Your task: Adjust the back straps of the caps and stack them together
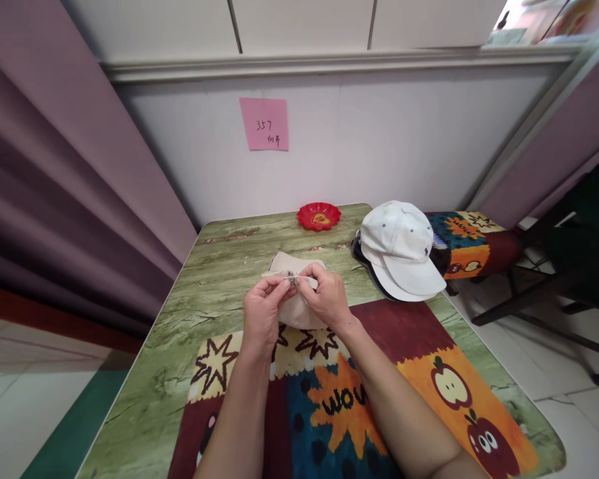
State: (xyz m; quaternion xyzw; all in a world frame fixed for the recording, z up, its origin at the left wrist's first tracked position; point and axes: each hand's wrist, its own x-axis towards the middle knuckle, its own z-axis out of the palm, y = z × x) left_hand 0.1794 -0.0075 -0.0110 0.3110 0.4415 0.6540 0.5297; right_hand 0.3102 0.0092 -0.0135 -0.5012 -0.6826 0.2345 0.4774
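A beige cap (299, 314) lies on the table in front of me, partly hidden under my hands. Its strap, with a small metal buckle (290, 277), is raised between my fingertips. My left hand (264, 309) pinches the strap at the left of the buckle, thumb and forefinger pressed together. From the right, my right hand (327, 297) pinches the strap's other side close to the buckle. How far the strap runs through the buckle is too small to tell.
Stacked caps, a white one (397, 233) on top of a dark one, stand at the table's right edge. A red scalloped dish (319, 217) sits at the back. A colourful patterned mat (299, 426) covers the front of the wood-look table (219, 266). A pink note (264, 124) hangs on the wall.
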